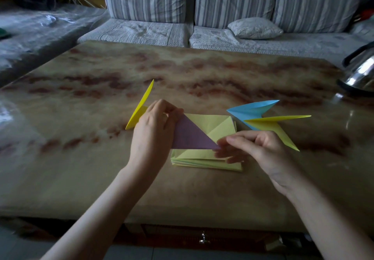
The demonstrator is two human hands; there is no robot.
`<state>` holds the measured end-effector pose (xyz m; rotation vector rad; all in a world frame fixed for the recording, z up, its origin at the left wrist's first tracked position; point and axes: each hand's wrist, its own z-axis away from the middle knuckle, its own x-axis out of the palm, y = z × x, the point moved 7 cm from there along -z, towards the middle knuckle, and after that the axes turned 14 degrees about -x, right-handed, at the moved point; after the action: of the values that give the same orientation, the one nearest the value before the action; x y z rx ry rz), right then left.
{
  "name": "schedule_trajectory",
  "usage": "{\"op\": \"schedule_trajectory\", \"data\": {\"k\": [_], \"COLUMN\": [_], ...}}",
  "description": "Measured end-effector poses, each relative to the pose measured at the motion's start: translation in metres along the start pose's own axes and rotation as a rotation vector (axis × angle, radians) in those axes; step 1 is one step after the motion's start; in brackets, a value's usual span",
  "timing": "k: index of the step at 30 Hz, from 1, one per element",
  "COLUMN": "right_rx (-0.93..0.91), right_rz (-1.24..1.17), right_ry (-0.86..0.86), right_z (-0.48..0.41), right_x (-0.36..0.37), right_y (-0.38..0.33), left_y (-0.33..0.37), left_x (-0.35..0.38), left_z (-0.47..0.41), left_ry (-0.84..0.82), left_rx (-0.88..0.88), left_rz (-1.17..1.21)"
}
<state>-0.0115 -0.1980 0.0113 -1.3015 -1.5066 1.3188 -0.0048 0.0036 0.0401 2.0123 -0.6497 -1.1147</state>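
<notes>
A purple paper triangle (191, 136) is held just above a stack of pale yellow-green paper sheets (204, 161) on the marbled table (81, 97). My left hand (155, 130) pinches the triangle's upper left corner. My right hand (261, 150) pinches its lower right tip. The top sheet of the stack shows diagonal creases. A folded yellow paper piece (139, 109) lies partly behind my left hand.
A folded blue paper dart (253, 110) and a folded yellow dart (277, 127) lie to the right of the stack. A steel kettle (360, 73) stands at the table's right edge. A striped sofa (222, 6) with a small pillow (255, 27) runs behind the table.
</notes>
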Motion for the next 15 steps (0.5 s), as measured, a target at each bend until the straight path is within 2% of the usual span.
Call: {"op": "schedule_trajectory", "data": {"k": [10, 15], "right_rx": [-0.043, -0.009], "right_rz": [0.059, 0.055], "right_ry": [0.088, 0.054], "right_z": [-0.015, -0.011], "right_x": [0.014, 0.015], "right_y": [0.003, 0.004], "left_y": [0.014, 0.013], "left_x": [0.032, 0.021], "left_z": [0.032, 0.023], "left_ry": [-0.153, -0.078], "left_rx": [0.007, -0.006], "left_rz": [0.034, 0.046]}}
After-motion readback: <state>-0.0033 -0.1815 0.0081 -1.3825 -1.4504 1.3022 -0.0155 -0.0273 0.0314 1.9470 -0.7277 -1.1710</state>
